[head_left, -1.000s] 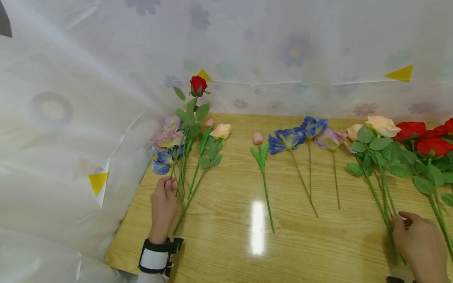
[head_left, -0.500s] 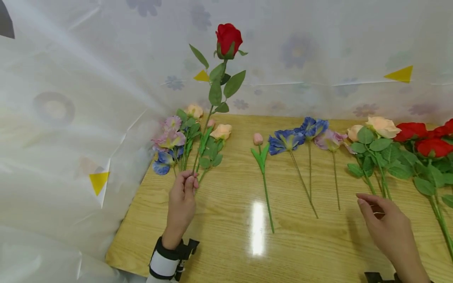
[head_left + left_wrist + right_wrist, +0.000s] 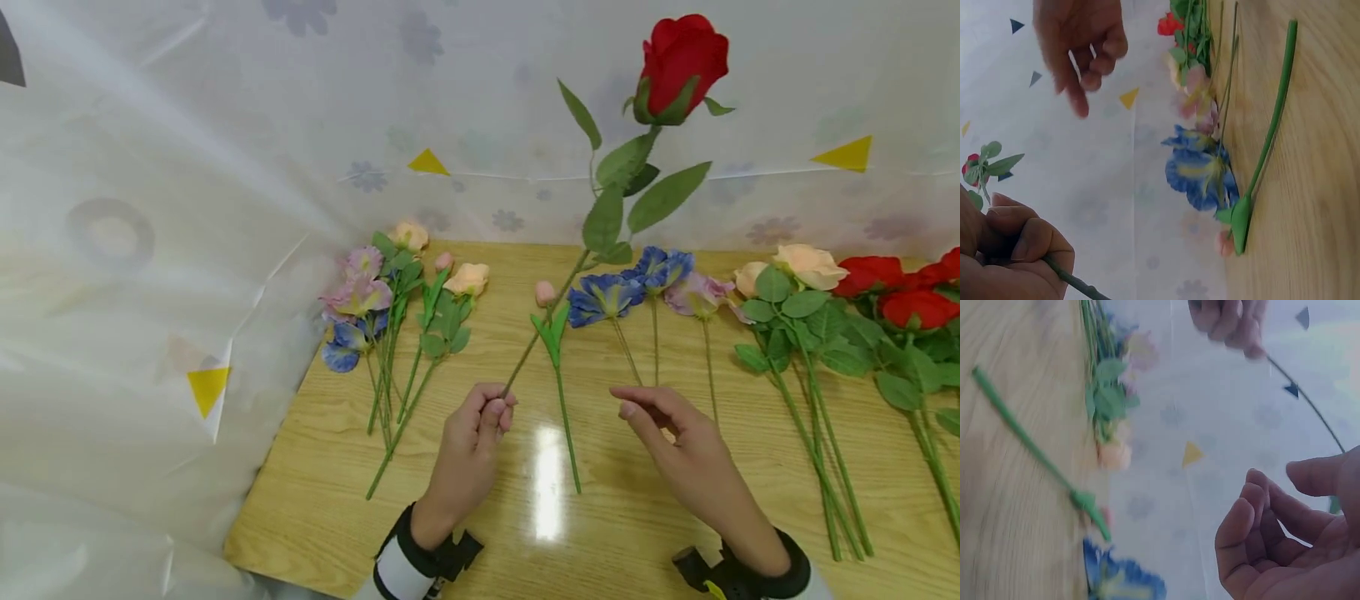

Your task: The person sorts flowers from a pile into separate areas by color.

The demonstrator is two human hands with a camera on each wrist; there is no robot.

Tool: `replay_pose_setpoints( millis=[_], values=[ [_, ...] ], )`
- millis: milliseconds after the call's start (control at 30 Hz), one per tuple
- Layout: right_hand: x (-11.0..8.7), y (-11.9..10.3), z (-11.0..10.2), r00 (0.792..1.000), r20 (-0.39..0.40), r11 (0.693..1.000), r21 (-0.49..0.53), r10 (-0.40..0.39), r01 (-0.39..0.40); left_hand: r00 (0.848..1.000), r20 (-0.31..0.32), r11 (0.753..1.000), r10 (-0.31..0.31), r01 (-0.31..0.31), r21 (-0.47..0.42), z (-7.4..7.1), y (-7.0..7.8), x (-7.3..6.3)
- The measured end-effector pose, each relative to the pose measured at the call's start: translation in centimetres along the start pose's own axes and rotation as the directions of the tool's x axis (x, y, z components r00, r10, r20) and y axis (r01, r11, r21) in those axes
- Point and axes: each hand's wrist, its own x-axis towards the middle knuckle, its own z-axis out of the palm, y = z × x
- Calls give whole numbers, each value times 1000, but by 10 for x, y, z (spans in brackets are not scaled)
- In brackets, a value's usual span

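Observation:
My left hand (image 3: 468,446) pinches the lower stem of a red rose (image 3: 684,71) in the head view. The rose leans up to the right, its bloom high against the curtain. To the right, my right hand (image 3: 686,454) hovers over the table with fingers loosely bent and nothing between them. In the right wrist view a gap shows between the right thumb (image 3: 1316,475) and fingertips. A pink tulip (image 3: 546,293) lies on the table between the hands, partly crossed by the rose stem. Blue flowers (image 3: 606,298) lie just beyond the right hand.
At the table's left lies a group of mixed flowers: pink-purple blooms (image 3: 358,293), a blue flower (image 3: 343,346) and a peach rose (image 3: 468,279). On the right are a purple flower (image 3: 701,293), peach roses (image 3: 812,267) and red roses (image 3: 918,308). A patterned curtain (image 3: 510,108) borders the wooden table (image 3: 465,517).
My left hand has lifted the red rose from the left group and carried it right. My right hand has left the peach rose stems and moved left toward it.

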Motion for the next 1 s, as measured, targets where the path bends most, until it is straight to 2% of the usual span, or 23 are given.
replay_pose_setpoints(
  millis=[133,300,433,567,700,800,867,933,1000],
  values=[
    [5,-16,14,998,38,996,77,-46,43,997,66,999,46,-47,8,19,1,-2],
    [9,-29,25,992,29,983,142,-123,117,985,146,996,92,-92,-7,38,1,-4],
    [9,-33,30,986,-8,971,172,-166,164,977,169,989,131,-142,51,49,1,-7],
    [7,-32,31,989,-49,977,152,-142,148,977,184,987,104,-124,101,54,1,-8],
    [5,-31,30,988,-74,978,143,-139,149,969,245,989,26,-61,138,56,2,-10],
    [5,-31,27,977,-109,970,143,-182,196,952,305,979,4,-66,194,56,0,-10],
    [5,-30,24,967,-132,959,160,-216,236,935,355,959,0,-101,266,52,-3,-9],
    [5,-27,20,963,-130,949,178,-238,259,915,404,931,-16,-134,340,44,-6,-8],
    [5,-24,14,964,-125,947,195,-234,255,903,424,907,-68,-121,403,30,-8,-5]
  ],
)
